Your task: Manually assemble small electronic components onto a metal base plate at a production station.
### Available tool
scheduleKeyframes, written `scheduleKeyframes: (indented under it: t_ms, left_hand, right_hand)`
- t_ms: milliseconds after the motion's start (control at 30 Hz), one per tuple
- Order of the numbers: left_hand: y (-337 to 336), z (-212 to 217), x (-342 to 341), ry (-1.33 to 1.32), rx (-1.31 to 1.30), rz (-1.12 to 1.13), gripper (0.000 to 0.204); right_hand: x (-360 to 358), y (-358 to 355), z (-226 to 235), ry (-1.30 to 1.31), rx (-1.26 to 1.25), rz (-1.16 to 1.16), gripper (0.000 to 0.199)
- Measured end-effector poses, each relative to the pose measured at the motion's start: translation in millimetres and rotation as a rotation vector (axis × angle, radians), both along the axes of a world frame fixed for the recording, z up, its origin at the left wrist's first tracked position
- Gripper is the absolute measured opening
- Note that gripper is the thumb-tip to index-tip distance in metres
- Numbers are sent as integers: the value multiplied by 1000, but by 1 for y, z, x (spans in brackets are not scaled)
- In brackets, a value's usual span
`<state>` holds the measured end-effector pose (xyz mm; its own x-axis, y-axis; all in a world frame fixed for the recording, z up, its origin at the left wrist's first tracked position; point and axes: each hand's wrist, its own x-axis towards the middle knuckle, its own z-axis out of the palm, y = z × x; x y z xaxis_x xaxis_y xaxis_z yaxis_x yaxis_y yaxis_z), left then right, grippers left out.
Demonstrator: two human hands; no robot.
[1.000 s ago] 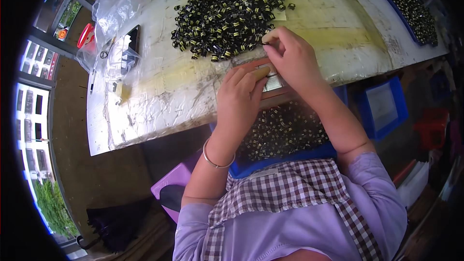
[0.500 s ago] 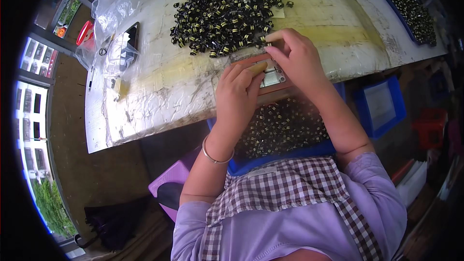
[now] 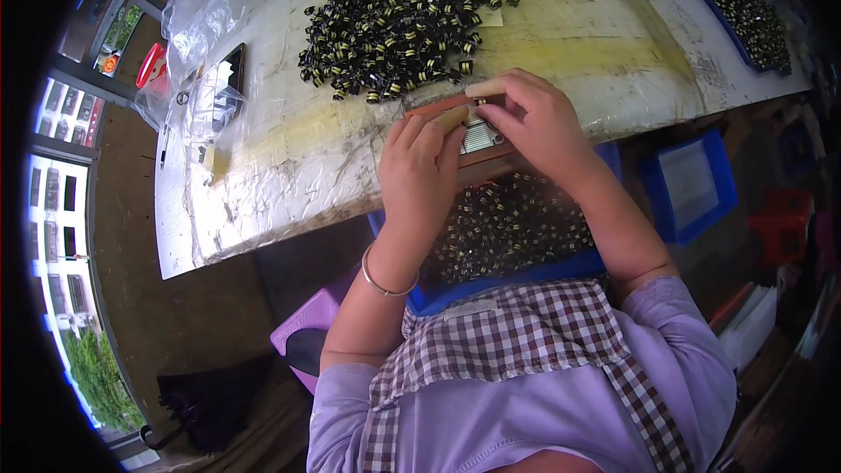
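My left hand (image 3: pixel 420 171) and my right hand (image 3: pixel 539 123) meet at the near edge of the worktable (image 3: pixel 289 175), over a small reddish-brown fixture with a ridged metal plate (image 3: pixel 477 136). The right fingertips pinch a small black part at the fixture's top edge. My left hand's fingers rest curled on the fixture's left side. Just beyond the hands lies a big heap of small black-and-yellow parts (image 3: pixel 399 22). A blue bin (image 3: pixel 508 232) holding several more such parts sits in my lap under the hands.
Crumpled clear plastic bags (image 3: pixel 206 61) lie at the table's left end. A blue tray of dark parts (image 3: pixel 745 9) sits at the far right. Blue crates (image 3: pixel 688 184) stand on the floor to the right; a purple stool (image 3: pixel 302 337) is at lower left.
Both hands stayed at the fixture. The right fingers shifted slightly along its top edge, and the left fingers moved closer onto its left side.
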<state>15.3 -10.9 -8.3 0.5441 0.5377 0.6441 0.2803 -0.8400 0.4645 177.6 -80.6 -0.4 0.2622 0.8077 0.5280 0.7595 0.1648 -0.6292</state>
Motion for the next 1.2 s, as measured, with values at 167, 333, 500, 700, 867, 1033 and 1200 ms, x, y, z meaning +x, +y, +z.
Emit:
scheduleKeyframes:
  t_ms: [167,333,500,700,867,1033,1200]
  left_hand:
    - [3,2,-1,-32,-49,-37,17]
    - [8,1,-7,-21,-218,-50,16]
    - [10,2,-5,-67,-365,-18,14]
    - [0,12,-2,54,44,25,19]
    - [-6,9,0,63,70,79,16]
    - [-5,7,0,7,39,47,13]
    - [3,10,-3,3,45,-32,15]
  right_hand:
    - [1,2,-4,9,19,9,19]
    - [0,0,1,-10,-17,0,21]
    - [1,4,-3,-6,-4,-1,22]
    - [1,2,-5,-61,-30,-23,23]
    - [-5,-1,1,23,-18,-11,24]
    - [-6,0,1,77,4,-5,25]
    - [-6,-1,2,12,-38,-31,21]
